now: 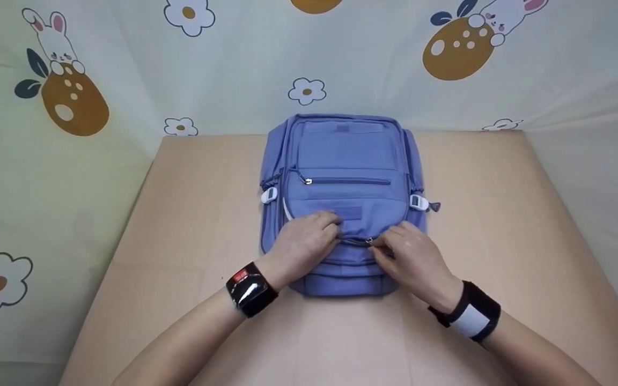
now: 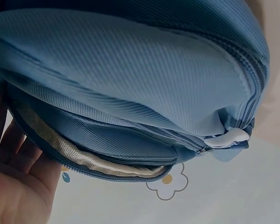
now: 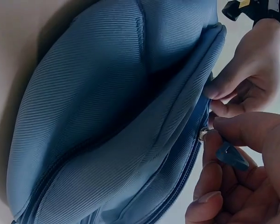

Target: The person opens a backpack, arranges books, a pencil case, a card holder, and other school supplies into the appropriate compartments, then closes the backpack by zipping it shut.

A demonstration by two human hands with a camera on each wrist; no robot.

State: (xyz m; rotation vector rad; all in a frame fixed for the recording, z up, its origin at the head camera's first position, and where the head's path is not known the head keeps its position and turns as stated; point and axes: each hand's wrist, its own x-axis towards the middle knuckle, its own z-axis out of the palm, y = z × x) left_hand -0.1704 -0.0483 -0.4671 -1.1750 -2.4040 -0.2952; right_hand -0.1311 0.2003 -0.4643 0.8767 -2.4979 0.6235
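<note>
A blue backpack [image 1: 346, 153] lies front side up on the table, its bottom end nearest me. My left hand [image 1: 309, 238] pinches the zippered edge of the front pocket, left of the zipper's slider. In the right wrist view that left hand [image 3: 252, 74] has its thumb and fingers at the zipper tape. My right hand [image 1: 416, 254] pinches the metal zipper slider [image 3: 203, 135], and a blue triangular pull tab [image 3: 232, 156] sticks out among its fingers. Along the left side the pocket gapes, showing pale lining [image 2: 84, 156].
A smaller horizontal zipper [image 1: 349, 182] crosses the backpack's front above my hands. White buckles [image 1: 269, 195] sit on both sides of the bag. The tan table [image 1: 196, 214] extends around it. A patterned curtain [image 1: 244, 69] rises behind the table and along its sides.
</note>
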